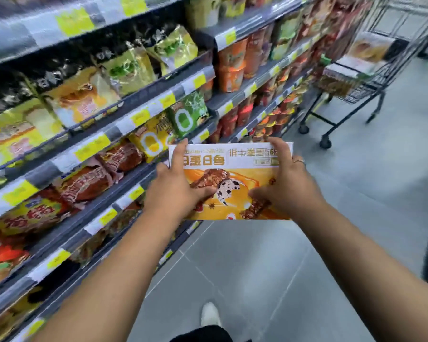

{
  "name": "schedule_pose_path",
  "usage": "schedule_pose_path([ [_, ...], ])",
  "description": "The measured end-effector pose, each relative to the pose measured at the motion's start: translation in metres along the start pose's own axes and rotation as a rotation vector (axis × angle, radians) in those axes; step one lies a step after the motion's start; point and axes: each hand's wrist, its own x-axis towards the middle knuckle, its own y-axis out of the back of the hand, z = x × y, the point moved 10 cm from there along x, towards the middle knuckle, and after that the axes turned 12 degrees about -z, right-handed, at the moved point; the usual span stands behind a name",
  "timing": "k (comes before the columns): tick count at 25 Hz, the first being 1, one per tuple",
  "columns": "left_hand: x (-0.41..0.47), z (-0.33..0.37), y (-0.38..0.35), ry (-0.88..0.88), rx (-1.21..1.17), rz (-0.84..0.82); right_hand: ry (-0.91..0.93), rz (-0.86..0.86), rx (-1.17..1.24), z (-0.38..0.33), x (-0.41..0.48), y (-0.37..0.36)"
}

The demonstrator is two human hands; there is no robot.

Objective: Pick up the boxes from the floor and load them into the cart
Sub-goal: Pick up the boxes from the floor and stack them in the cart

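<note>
Head view: box point(235, 177) pinched between left grip point(176, 191), right grip point(289, 186).

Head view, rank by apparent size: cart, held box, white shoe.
1. cart: largest in frame, though farthest away.
2. held box: clearly smaller, despite being near the camera.
3. white shoe: smallest, its heel end hidden.

Snack-stocked shelves point(42, 174) beside grey floor point(356, 193)
</note>
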Motion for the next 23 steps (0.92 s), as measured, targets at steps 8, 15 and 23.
schedule_pose_path([
  [8,0.162,0.172,-0.043,-0.285,0.131,-0.158,-0.258,0.191,0.06,0.108,0.089,0.109],
  [15,0.278,0.33,-0.1,-0.385,0.195,-0.198,-0.343,0.243,0.075,0.214,0.182,0.217],
  [23,0.409,0.49,-0.138,-0.398,0.168,-0.212,-0.362,0.258,0.049,0.3,0.311,0.351],
])
